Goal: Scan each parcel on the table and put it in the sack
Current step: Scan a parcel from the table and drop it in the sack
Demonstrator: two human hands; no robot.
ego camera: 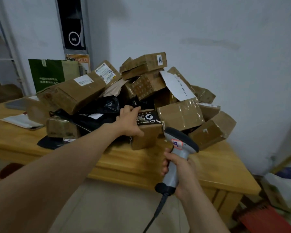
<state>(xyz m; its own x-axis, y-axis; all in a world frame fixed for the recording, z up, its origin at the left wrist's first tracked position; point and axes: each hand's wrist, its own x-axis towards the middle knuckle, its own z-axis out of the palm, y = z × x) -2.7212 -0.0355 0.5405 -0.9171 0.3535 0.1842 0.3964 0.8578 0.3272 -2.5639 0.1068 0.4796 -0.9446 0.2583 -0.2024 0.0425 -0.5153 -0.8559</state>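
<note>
Box [148, 137] with a black printed top sits at the near edge of the parcel pile [141, 84], low on the table [134, 163]. Its plain brown side faces the person. The left hand [129, 121] grips it at the top left corner: fingers curl over the far-left edge of the top and the thumb lies against the near side. The right hand [180, 171] is wrapped round the handle of the scanner [181, 142]. The scanner's head hangs just right of the box's near right corner and tilts toward the pile.

So the left hand is on the box, while the scanner is close beside it on the right. The box looks a little wider left to right than it is tall; its depth into the pile is hidden. No shipping label shows on the 2 faces in view, so the box likely needs pulling near and turning before a scan. Parcels lean on it from the right and behind and may slide as it comes out.

A pale bag [282, 187] stands on the floor at far right; I cannot tell whether it is the sack.
</note>
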